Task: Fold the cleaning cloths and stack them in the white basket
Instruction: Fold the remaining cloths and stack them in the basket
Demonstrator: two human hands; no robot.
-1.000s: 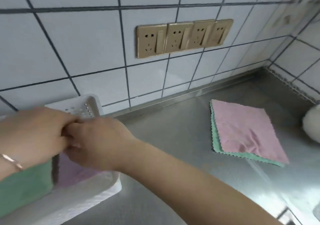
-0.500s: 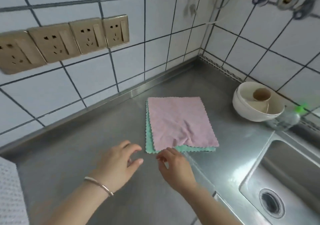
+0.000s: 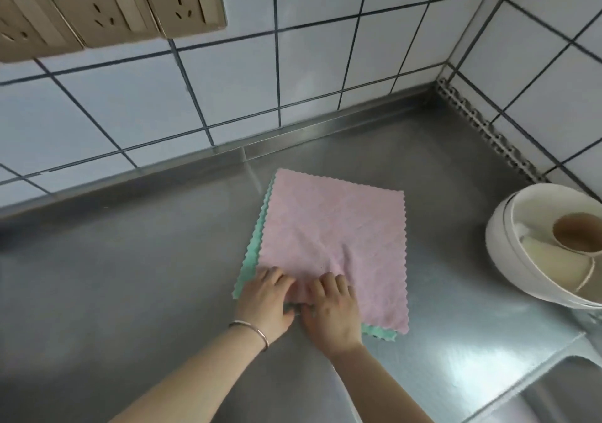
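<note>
I stood in a kitchen: steel counter under my hands, sink right, tiled wall ahead.

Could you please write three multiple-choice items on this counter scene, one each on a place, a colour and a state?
1. Where do both hands rest?
A. on the cloths' near edge
B. in the bowl
C. on the sockets

2. What colour is the top cloth?
A. green
B. pink
C. white

3. How does the pink cloth lie?
A. rolled up
B. folded small
C. spread open

Key:
1 A: the left hand and right hand sit at the near edge.
2 B: the pink cloth covers the green cloth.
3 C: it lies open on the counter.
</note>
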